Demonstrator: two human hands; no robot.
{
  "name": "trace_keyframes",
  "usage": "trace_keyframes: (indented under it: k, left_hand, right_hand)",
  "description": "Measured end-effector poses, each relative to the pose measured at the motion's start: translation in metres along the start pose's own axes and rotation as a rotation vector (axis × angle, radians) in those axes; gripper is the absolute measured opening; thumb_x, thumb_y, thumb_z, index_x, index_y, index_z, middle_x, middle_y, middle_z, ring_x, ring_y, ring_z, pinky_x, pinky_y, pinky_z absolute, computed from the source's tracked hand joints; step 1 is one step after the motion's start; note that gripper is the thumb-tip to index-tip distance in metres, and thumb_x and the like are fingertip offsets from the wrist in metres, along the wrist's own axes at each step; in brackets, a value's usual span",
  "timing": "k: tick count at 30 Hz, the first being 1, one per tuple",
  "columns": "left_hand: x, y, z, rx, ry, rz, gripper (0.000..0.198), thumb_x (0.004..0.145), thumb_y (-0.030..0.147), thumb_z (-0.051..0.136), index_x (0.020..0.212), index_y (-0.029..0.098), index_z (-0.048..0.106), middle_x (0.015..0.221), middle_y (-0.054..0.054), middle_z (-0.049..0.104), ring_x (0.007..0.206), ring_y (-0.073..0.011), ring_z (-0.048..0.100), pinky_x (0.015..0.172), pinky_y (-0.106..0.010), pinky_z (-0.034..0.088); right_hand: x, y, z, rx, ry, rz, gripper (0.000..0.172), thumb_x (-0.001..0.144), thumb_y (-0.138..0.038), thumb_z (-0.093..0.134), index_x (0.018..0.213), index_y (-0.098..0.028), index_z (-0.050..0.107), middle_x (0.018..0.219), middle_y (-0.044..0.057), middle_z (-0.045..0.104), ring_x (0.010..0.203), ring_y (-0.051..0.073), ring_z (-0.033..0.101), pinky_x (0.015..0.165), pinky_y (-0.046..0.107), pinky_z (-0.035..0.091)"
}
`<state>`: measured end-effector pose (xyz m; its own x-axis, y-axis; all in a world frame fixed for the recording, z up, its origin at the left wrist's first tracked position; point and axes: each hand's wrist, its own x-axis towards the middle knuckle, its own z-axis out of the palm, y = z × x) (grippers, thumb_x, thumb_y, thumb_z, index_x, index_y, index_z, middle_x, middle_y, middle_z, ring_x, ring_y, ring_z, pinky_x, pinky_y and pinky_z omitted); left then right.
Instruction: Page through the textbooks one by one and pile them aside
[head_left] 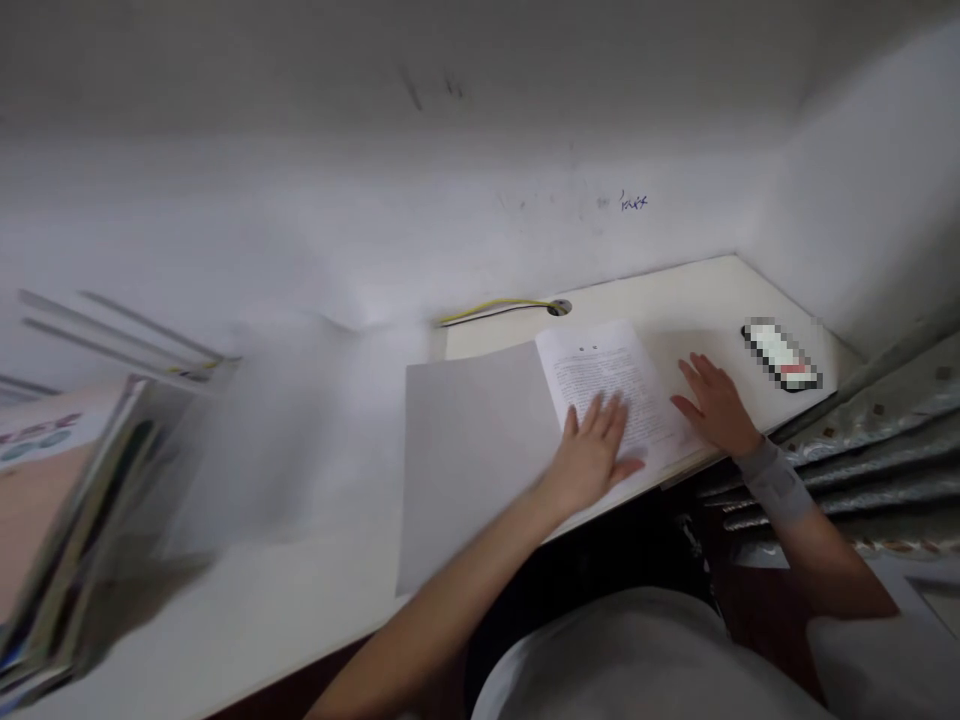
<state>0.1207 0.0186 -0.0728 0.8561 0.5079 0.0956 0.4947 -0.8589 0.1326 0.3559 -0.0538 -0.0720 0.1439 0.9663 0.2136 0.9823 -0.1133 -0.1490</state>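
Note:
An open book (600,365) lies on the white desk, its right page printed with small text and its left side a plain grey cover (472,430). My left hand (589,455) rests on the lower part of the printed page, fingers spread and slightly blurred. Beside the page's right edge is my right hand (716,402), fingers apart, over or on the desk; whether it touches the paper I cannot tell. A pale band wraps my right wrist. Neither hand grips anything.
A pixelated phone-like object (781,355) lies on the desk (690,290) at the right. Yellow and black cables (495,303) run into a round hole by the wall. Blurred books (82,520) stand at the left. Patterned curtain-like fabric (892,420) hangs at the right.

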Motion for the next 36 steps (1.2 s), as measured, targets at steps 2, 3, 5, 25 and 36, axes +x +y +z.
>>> trace_keyframes:
  k: [2, 3, 5, 25, 36]
  left_hand:
    - [-0.014, 0.008, -0.003, -0.009, 0.022, 0.162, 0.058, 0.092, 0.051, 0.042, 0.140, 0.018, 0.041, 0.148, -0.017, 0.036, 0.141, -0.0327, 0.024, 0.108, -0.060, 0.025]
    - [-0.020, 0.011, -0.003, 0.001, 0.041, 0.205, 0.051, 0.094, 0.044, 0.041, 0.137, 0.018, 0.045, 0.146, -0.016, 0.041, 0.140, -0.0309, 0.028, 0.109, -0.058, 0.026]
    - [-0.029, 0.013, -0.004, 0.044, 0.078, 0.252, 0.040, 0.096, 0.030, 0.038, 0.131, 0.017, 0.052, 0.140, -0.014, 0.049, 0.135, -0.0278, 0.038, 0.109, -0.054, 0.030]
    - [-0.006, 0.038, 0.008, 0.219, 0.073, 0.441, 0.020, 0.088, 0.004, 0.042, 0.087, 0.007, 0.062, 0.087, -0.015, 0.068, 0.084, -0.0239, 0.067, 0.075, -0.037, 0.054]
    - [-0.012, 0.032, 0.015, 0.125, 0.204, 0.397, 0.025, 0.089, 0.009, 0.048, 0.110, 0.006, 0.062, 0.117, -0.017, 0.065, 0.107, -0.0249, 0.062, 0.091, -0.039, 0.048]
  right_hand:
    - [-0.033, 0.006, -0.003, 0.044, 0.107, 0.032, 0.054, 0.097, -0.043, 0.026, 0.144, -0.019, 0.037, 0.140, 0.013, 0.049, 0.134, 0.026, 0.039, 0.109, 0.047, 0.031]
    - [-0.051, 0.008, -0.002, 0.061, 0.129, 0.041, 0.051, 0.097, -0.040, 0.027, 0.141, -0.020, 0.043, 0.133, 0.012, 0.056, 0.129, 0.025, 0.045, 0.107, 0.046, 0.035]
    - [-0.086, 0.008, 0.007, 0.067, 0.139, 0.028, 0.045, 0.097, -0.037, 0.030, 0.133, -0.022, 0.052, 0.128, 0.010, 0.060, 0.124, 0.025, 0.050, 0.106, 0.046, 0.037]
    - [-0.109, -0.003, 0.037, 0.144, 0.320, -0.082, 0.033, 0.093, -0.030, 0.047, 0.120, -0.018, 0.061, 0.117, 0.013, 0.064, 0.117, 0.024, 0.055, 0.101, 0.046, 0.045]
    - [-0.083, -0.023, 0.005, -0.019, 0.269, -0.230, 0.039, 0.092, -0.038, 0.050, 0.123, -0.016, 0.059, 0.135, 0.013, 0.054, 0.129, 0.028, 0.043, 0.107, 0.050, 0.034]
